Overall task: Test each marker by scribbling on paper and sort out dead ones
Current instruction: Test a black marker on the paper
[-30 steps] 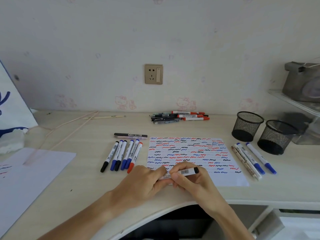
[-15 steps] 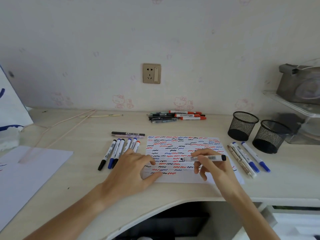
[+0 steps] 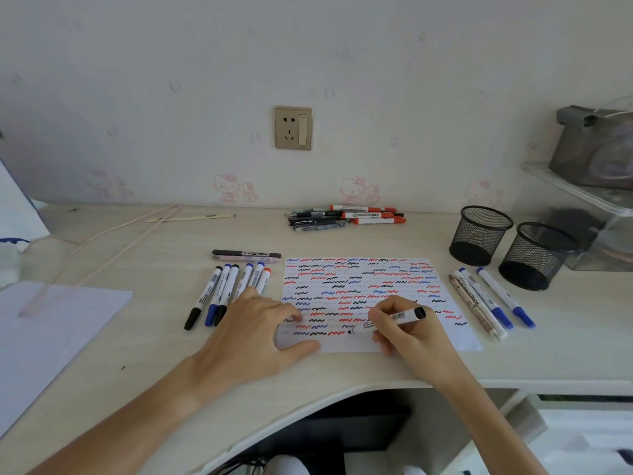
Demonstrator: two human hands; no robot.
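The right hand (image 3: 407, 329) is pinching a marker (image 3: 390, 320), its tip touching the paper (image 3: 445, 303) (already full of squiggles). The left hand (image 3: 260, 332) is pressing the sheet flat, fingers spread.

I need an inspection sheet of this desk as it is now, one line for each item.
Surface: pale wooden desk.
Job's things: scribbled paper; black marker, tip on paper; marker row left of paper; pens right of it.
Clutter: marker pile at the back; two mesh cups; blank sheet.
Grippers: left hand presses the paper flat; right hand holds the black marker.
Cables: thin cord at left.
Surroundings: wall socket; clear shelf.
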